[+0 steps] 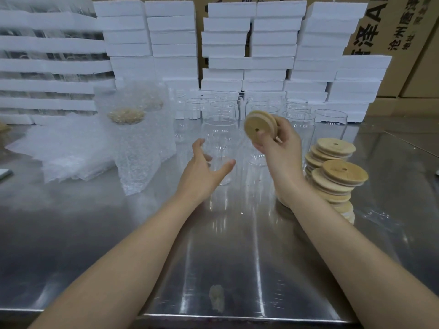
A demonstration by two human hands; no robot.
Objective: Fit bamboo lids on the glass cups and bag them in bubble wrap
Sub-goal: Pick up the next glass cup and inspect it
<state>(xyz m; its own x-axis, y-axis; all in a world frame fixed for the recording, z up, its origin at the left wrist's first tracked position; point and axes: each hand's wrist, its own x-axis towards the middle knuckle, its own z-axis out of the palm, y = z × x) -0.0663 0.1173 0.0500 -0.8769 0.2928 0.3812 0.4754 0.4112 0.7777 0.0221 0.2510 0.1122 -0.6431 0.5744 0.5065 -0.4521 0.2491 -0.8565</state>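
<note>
Our right hand (279, 148) has fingers (283, 125) & thumb curled and clamped on the held lids (259, 127). These look like 2 bamboo discs pinched together. The front one tilts toward us w/ its straw hole showing. The rear one is mostly covered, so we can't be sure of the count.

Our left hand (202, 169) is spread, fingers apart & relaxed, gripping nothing. It cups toward the nearest glass cup (219, 136), w/ fingers at the cup's left side and thumb (225, 165) across its lower front. We can't tell if skin meets glass, as the clear wall blurs there. The held lids sit up & to the right of that cup's rim, apart from it.

More glass cups (295, 119) stand in rows behind, rims overlapping, number unclear. The lid stack (337, 172) leans just right of our right wrist, its lower left part hidden by the forearm. On the left, wrapped cups (137, 143) stand upright in bubble wrap, their lids dim through the film. Flat bubble bags (64, 148) lie beyond them.

All of it rests on a steel table (213, 257). Near its front edge is a small blurry scrap (216, 299) we can't make out. Foam boxes (261, 43) are stacked at the back, w/ cartons (399, 32) behind, cut off by the frame.
</note>
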